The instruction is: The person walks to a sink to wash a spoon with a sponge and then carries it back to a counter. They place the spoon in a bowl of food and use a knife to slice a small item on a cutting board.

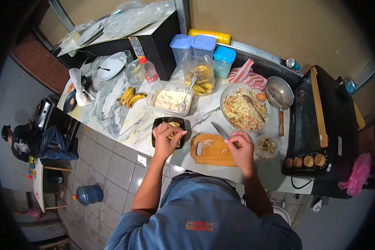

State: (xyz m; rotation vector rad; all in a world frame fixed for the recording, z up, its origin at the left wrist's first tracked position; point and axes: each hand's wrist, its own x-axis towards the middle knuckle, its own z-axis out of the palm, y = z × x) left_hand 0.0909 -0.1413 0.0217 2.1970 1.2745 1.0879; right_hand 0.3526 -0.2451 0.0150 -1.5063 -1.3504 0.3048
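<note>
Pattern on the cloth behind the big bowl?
Red and white stripes; the cloth shows best in the head view, the only one here.

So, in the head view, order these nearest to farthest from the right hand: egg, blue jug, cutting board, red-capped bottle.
1. Cutting board, close, mostly left
2. Egg, ahead, slightly right
3. Red-capped bottle, ahead and left
4. Blue jug, far left, on the floor

Blue shirt (pixel 204 204), short loose sleeves (pixel 131 229), rectangular red-and-tan patch (pixel 201 226), bare forearms (pixel 149 183), bare hands (pixel 243 152)
</note>
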